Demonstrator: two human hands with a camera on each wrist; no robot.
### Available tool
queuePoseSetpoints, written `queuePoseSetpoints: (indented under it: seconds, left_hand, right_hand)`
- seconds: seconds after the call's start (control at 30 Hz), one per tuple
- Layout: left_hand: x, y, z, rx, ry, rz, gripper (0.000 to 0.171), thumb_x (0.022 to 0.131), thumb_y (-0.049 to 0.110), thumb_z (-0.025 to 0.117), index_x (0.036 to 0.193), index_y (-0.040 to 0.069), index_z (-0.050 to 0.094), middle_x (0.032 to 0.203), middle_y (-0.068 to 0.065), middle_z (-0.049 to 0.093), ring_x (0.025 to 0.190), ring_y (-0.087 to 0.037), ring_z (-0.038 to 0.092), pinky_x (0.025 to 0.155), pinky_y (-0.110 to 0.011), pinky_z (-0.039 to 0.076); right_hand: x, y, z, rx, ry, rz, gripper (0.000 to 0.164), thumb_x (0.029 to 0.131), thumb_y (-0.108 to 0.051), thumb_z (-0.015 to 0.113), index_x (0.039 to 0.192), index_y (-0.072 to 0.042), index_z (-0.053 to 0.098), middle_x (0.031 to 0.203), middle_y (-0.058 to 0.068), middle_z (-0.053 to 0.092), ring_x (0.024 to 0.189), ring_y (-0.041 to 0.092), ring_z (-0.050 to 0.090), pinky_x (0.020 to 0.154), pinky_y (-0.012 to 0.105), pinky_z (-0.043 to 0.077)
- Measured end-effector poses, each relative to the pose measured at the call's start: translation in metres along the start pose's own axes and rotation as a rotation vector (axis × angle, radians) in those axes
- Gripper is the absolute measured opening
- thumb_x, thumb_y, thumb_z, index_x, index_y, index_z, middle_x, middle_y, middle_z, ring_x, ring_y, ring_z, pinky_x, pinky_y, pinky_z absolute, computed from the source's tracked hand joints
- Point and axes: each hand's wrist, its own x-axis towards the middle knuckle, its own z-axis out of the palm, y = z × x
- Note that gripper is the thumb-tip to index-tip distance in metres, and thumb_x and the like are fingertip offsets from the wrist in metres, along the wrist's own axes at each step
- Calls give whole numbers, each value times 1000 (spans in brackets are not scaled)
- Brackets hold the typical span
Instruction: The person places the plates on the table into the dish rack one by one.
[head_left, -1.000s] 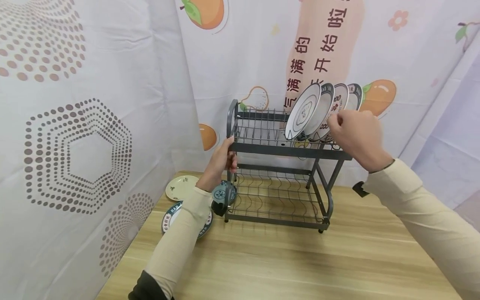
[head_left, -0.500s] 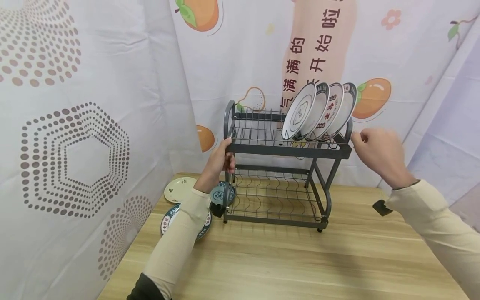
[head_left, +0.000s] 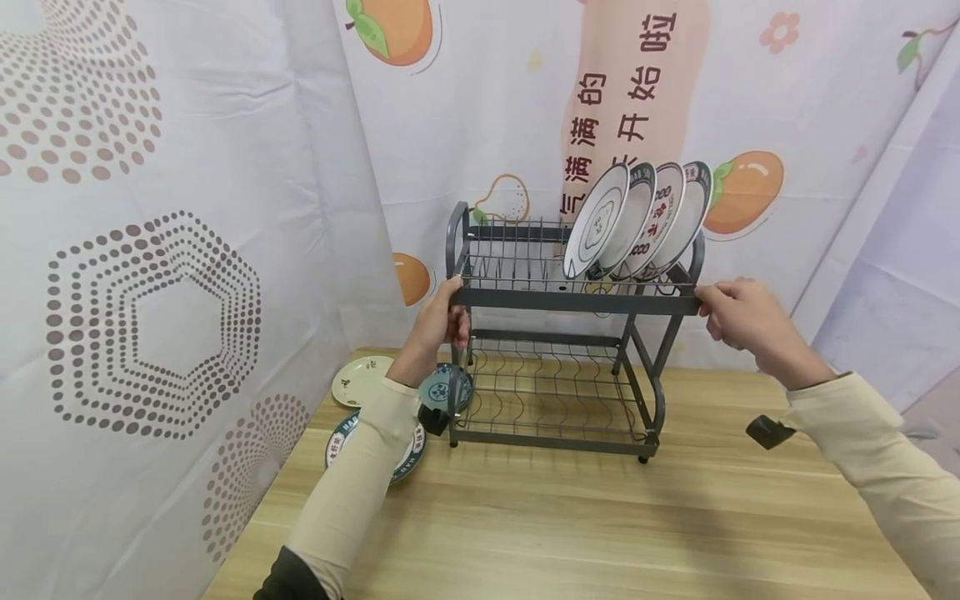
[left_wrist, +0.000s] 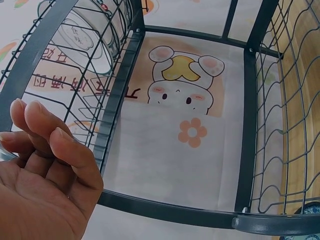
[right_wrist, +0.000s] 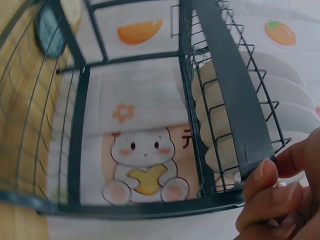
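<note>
A dark grey two-tier dish rack stands on the table. My left hand holds its upper tier at the left front corner; in the left wrist view the fingers curl beside the rail. My right hand pinches the right end of the same front rail, fingertips at the bar in the right wrist view. Several patterned plates lean upright in the right half of the upper tier. The lower tier shows bare wire.
At the left of the wooden table lie a cream plate, a blue patterned dish and a dark-rimmed plate, partly behind my left forearm. Printed white curtains hang close behind and at the left.
My right hand has moved from beside the plates, right and down, onto the rack's right front corner, and now pinches the rail. The left hand keeps its hold.
</note>
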Motion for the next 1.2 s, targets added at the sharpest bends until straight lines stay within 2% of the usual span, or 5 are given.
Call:
queuePoseSetpoints:
  seconds: [0.3, 0.4, 0.83, 1.0, 1.2]
  left_hand:
    - [-3, -3, -3, 34, 10, 1, 68, 99, 71, 44, 66, 11, 38, 54, -2, 51, 44, -18, 49, 52, -31, 48]
    - [-5, -5, -7, 45, 9, 2, 71, 97, 75, 45, 68, 11, 38, 55, -3, 50, 45, -17, 49, 51, -30, 47]
    - [-15, -21, -37, 33, 26, -54, 53, 106, 53, 43, 75, 9, 44, 58, -3, 52, 49, -17, 49, 51, -28, 46]
    - [-21, -35, -61, 53, 79, -142, 44, 107, 41, 47, 78, 8, 51, 61, -2, 53, 51, -14, 49, 50, -25, 47]
    - [-32, -64, -97, 203, 150, -237, 36, 108, 34, 44, 88, 6, 54, 67, -1, 54, 51, -12, 50, 49, -24, 47]
  right_hand:
    - [1, 6, 6, 616, -124, 178, 38, 107, -25, 50, 73, -9, 53, 54, -1, 52, 37, 5, 36, 36, 24, 24]
    - [0, 7, 9, 728, -132, 180, 35, 107, -22, 52, 74, -10, 51, 55, 0, 51, 38, 7, 34, 41, 29, 18]
    - [0, 12, 11, 774, -115, 161, 38, 108, -24, 49, 72, -13, 48, 54, -1, 50, 38, 8, 32, 38, 28, 22]
    - [0, 14, 12, 796, -103, 157, 37, 108, -24, 50, 73, -13, 47, 54, -1, 50, 37, 7, 34, 38, 28, 21]
    - [1, 15, 17, 826, -87, 123, 36, 107, -22, 49, 72, -12, 46, 51, -1, 49, 35, 5, 35, 39, 30, 17]
